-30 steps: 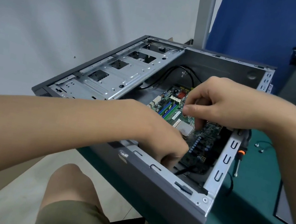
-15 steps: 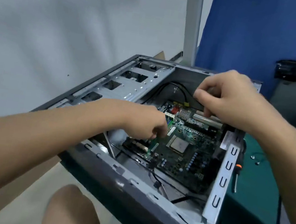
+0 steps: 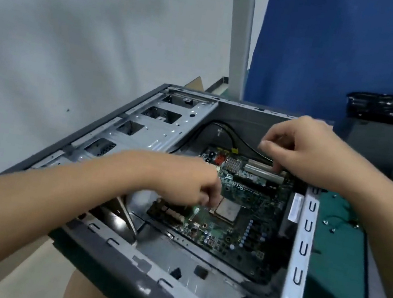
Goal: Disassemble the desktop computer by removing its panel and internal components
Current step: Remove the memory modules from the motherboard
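The grey desktop case (image 3: 303, 245) lies on its side with its panel off. Inside, the green motherboard (image 3: 242, 228) shows its bare CPU (image 3: 228, 209) and white expansion slots. My left hand (image 3: 185, 180) reaches in from the left, its curled fingers gripping the board's left edge just beside the CPU. My right hand (image 3: 300, 152) is over the board's far right corner, fingers curled down and pinching the board at the white slots. The fingertips of both hands are partly hidden and blurred.
A metal drive cage (image 3: 157, 127) fills the case's left side, and a black cable (image 3: 231, 133) runs along the back wall. The case sits on a green mat (image 3: 336, 269) with loose screws (image 3: 329, 228). Black parts (image 3: 390, 107) lie at the far right. A white post (image 3: 241, 40) stands behind.
My left hand left the case's near rim and went to the board's left edge. My right hand moved from the board's middle to its far right corner. The view drew closer.
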